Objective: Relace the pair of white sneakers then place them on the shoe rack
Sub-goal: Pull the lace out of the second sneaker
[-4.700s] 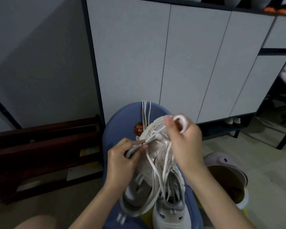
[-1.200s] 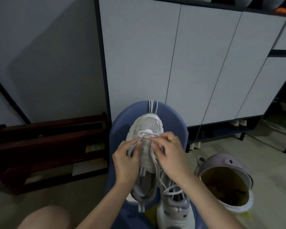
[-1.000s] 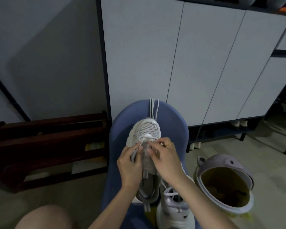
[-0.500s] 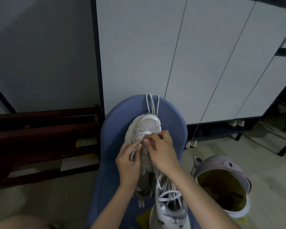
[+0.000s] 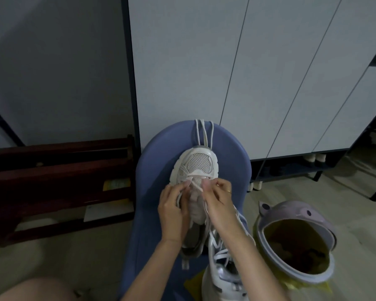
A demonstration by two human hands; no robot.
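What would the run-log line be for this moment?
step: relacing | left hand: pinches lace by toe eyelets | right hand: pinches lace | sneaker: on blue seat | second sneaker: beside it

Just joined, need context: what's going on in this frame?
A person is relacing a white sneaker that lies toe-away on a blue seat. The left hand and right hand each pinch a lace near the lowest eyelets by the toe; only the first rows look threaded. The second sneaker sits nearer the person, under the right forearm, with laces showing in it. A spare lace drapes over the seat's far edge. A lilac bin stands to the right. Neither shoe is racked yet.
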